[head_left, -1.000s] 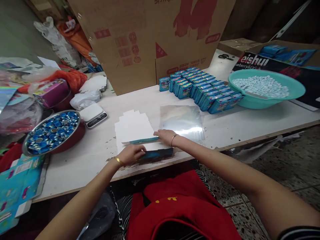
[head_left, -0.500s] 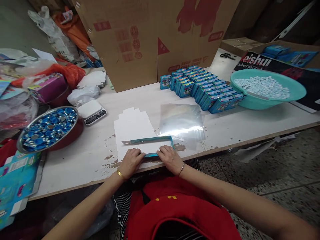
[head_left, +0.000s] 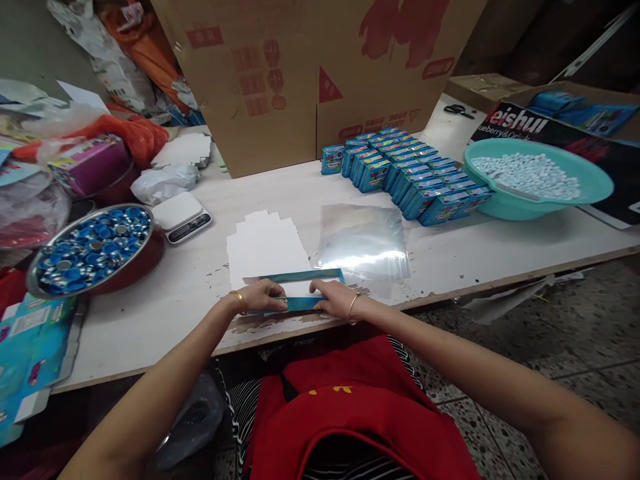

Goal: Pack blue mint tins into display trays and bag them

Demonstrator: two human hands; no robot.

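Observation:
A shallow blue cardboard box (head_left: 301, 305) with a white inside lies at the table's front edge, its long walls standing up. On the left part of its near wall, my left hand (head_left: 263, 295) is closed, thumb outside and fingers over the rim. My right hand (head_left: 336, 298) pinches the same wall farther right. Flat white card sheets (head_left: 265, 243) lie partly under the box. Just right of them is a stack of clear plastic film (head_left: 363, 240).
Rows of small blue packets (head_left: 400, 170) stand at the back right, beside a turquoise basin (head_left: 540, 200) of white pieces. To the left are a kitchen scale (head_left: 183, 217) and a metal bowl (head_left: 150, 247) of blue-and-silver pieces. A large carton (head_left: 270, 133) stands behind.
The near wall of the box now stands up with its printed outside showing. Both hands have shifted from pressing on top to gripping that wall, thumbs in front.

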